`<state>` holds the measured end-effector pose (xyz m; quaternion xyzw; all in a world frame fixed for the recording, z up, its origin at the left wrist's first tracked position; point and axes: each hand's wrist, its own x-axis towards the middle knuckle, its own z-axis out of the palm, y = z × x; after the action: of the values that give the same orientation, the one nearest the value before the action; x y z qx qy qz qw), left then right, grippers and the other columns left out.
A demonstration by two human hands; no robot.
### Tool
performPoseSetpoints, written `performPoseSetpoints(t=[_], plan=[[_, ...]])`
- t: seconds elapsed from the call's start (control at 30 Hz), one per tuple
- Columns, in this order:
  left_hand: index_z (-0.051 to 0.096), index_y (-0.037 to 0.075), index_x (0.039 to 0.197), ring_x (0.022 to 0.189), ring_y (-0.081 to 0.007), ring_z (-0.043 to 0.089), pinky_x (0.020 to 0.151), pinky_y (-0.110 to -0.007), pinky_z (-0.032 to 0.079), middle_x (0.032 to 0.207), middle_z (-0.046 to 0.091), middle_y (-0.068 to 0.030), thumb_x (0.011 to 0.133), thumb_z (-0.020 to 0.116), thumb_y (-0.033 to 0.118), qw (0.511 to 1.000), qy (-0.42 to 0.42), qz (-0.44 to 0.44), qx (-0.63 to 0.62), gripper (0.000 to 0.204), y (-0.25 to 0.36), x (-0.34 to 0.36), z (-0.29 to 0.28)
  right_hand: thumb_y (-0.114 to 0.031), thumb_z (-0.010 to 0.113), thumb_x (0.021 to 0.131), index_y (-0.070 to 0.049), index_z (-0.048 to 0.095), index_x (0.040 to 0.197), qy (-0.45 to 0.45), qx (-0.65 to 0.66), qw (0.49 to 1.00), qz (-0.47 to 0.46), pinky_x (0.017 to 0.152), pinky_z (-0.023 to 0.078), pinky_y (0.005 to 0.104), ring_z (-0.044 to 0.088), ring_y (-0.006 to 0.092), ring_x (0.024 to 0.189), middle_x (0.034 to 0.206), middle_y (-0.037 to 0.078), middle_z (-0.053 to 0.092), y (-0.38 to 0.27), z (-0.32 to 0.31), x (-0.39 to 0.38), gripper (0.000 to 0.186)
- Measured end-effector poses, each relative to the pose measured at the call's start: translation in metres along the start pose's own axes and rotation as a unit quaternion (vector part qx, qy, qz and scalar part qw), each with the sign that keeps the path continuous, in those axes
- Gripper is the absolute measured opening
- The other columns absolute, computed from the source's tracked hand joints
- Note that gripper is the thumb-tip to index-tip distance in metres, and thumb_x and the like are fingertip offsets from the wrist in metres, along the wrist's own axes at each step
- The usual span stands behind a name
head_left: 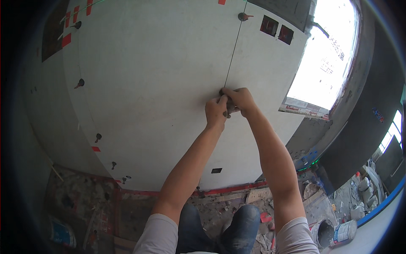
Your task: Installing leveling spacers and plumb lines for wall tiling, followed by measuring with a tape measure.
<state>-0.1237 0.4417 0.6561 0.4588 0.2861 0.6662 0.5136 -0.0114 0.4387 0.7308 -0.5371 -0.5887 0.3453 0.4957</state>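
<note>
Both my hands are at a thin dark vertical seam in a large pale wall panel. My left hand and my right hand close together round a small dark fitting on the seam; most of it is hidden by my fingers. Dark round fittings with orange handles sit higher on the seam and along the panel's left side, with more dark ones lower down.
Square openings lie upper right, beside a bright window. Below, the debris-strewn floor holds buckets at right and left. Rubble lies farther right by a dark wall.
</note>
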Motion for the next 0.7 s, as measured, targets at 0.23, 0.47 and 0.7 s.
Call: performPoseSetpoints(t=[0.23,0.47,0.7], plan=[[0.076,0.000,0.085,0.056,-0.0128,0.062,0.048,-0.030,0.045,0.073,0.072,-0.0047,0.101,0.069,0.029,0.999,-0.023,0.011,-0.039,0.035,0.019,-0.002,0.002,-0.028,0.079,0.099,0.005,0.071,0.084,0.021,0.106,0.994,-0.004,0.046,0.048,0.0331,0.061,0.0183,0.054,0.075,0.010,0.069,0.006,0.007,-0.004,0.037],[0.073,-0.003,0.078,0.050,-0.0123,0.058,0.044,-0.032,0.044,0.066,0.066,-0.0049,0.103,0.066,0.027,1.000,0.001,-0.002,-0.011,0.039,0.016,-0.010,0.005,-0.028,0.072,0.104,-0.004,0.072,0.089,-0.033,0.250,0.966,0.060,0.055,0.051,0.0351,0.061,0.0177,0.061,0.075,0.005,0.066,0.043,0.003,-0.001,0.029],[0.069,0.001,0.076,0.048,-0.0111,0.050,0.043,-0.033,0.035,0.062,0.059,-0.0018,0.103,0.068,0.028,1.000,0.007,0.015,0.009,0.039,-0.002,-0.001,-0.003,-0.039,0.074,0.103,-0.001,0.075,0.094,0.077,0.023,0.997,0.001,0.057,0.055,0.0310,0.064,0.0157,0.062,0.076,0.005,0.068,0.027,0.004,-0.011,0.040]])
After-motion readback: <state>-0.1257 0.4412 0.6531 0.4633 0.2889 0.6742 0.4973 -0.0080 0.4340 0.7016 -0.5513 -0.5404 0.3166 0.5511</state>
